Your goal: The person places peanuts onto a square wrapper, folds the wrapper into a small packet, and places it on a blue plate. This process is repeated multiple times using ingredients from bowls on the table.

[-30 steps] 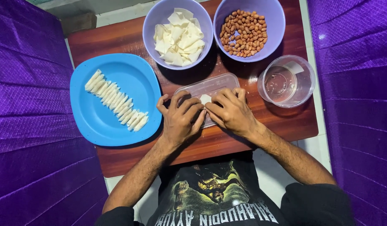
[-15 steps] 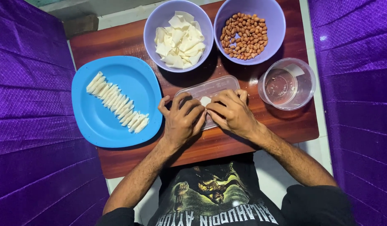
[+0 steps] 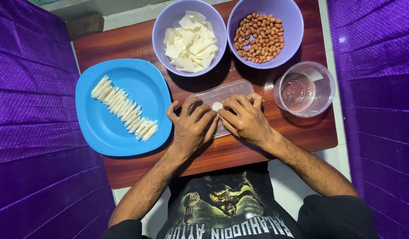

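Both hands work at the near centre of the wooden table, fingers curled and pressed together over one small white wrapper piece. Left hand lies palm down, its fingertips bent inward and meeting those of the right hand; between the two sets of fingertips the wrapper piece is pinched, and only a small pale patch of it shows. Whether the piece is folded or rolled cannot be told, since the fingers cover most of it. Beneath both hands lies a flat clear plastic lid, its far edge and far right corner visible beyond the knuckles; the wrapper piece sits over this lid. Left of the hands, just beside the left thumb, rests a blue plate carrying a diagonal row of finished white rolls, packed side by side from the far left toward the near right. Right of the hands, apart from them, stands a clear round plastic container holding a little liquid. Farther from the person, two lilac bowls stand touching or nearly touching: the left bowl holds loose white wrapper sheets, and the right bowl holds brown peanuts. Purple cloth flanks the table on both sides.
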